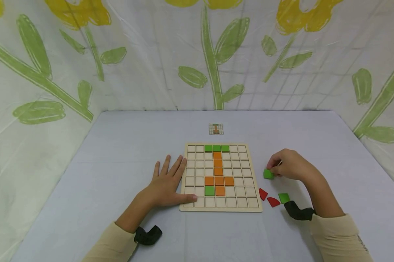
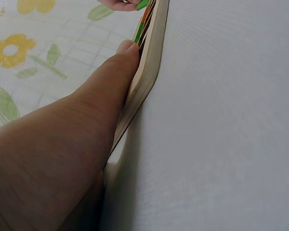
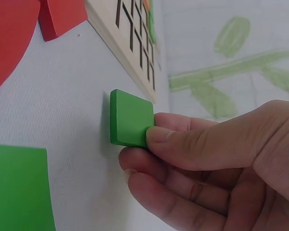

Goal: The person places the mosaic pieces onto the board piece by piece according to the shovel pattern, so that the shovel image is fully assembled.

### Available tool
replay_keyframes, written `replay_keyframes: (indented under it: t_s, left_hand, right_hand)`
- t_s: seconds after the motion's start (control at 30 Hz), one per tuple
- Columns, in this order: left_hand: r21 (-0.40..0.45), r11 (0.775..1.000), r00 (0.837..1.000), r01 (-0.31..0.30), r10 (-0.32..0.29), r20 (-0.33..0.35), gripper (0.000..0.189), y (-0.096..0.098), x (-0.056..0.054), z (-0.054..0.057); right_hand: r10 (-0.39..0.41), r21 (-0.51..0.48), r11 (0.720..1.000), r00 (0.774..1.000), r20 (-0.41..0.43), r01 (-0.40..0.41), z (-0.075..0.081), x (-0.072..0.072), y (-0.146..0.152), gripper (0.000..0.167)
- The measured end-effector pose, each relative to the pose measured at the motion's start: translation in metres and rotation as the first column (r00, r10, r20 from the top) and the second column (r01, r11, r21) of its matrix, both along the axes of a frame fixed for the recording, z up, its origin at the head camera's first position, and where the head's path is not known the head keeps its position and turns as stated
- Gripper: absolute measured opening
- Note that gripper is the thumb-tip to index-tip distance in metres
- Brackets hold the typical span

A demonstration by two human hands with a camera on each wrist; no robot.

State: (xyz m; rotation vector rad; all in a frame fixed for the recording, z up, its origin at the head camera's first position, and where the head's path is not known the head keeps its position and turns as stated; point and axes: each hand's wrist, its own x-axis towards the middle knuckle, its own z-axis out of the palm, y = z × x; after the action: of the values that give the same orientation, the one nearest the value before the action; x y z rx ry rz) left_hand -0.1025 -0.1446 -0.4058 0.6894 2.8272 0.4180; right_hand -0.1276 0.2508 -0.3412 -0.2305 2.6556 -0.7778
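Pinched between thumb and fingers of my right hand is a green square tile, just right of the wooden grid board. My left hand lies with spread, straight fingers along the board's left edge, its thumb resting on the lower left corner. In the grid sit a row of green tiles at the top, a column of orange tiles widening to a short row lower down, and one green tile beside the lowest orange one.
Near the board's lower right lie two red pieces, one with a rounded edge, and another green square. Behind the board is a small picture card with a grid pattern. A flowered curtain hangs around the white table.
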Motion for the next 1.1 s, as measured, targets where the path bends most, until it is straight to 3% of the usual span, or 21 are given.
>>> replay_keyframes:
  t_s: [0.33,0.7,1.1]
  left_hand:
    - [-0.019,1.0,1.0,0.007,-0.007,0.024,0.123,0.002,0.002,0.009]
    - [-0.012,1.0,1.0,0.003,-0.003,0.005,0.124,0.001,0.0,0.002]
    - [-0.041,0.999,1.0,0.003,-0.002,0.026,0.124,0.002,0.001,0.008]
  right_hand:
    - [0.019,-0.02,1.0,1.0,0.003,-0.019,0.003,0.002,-0.007,0.011]
    - [0.046,-0.045,0.998,0.999,0.0,-0.046,0.005,0.004,-0.016,0.012]
    - [0.054,-0.078,0.995,0.999,0.002,-0.054,0.004,0.007,-0.029,0.013]
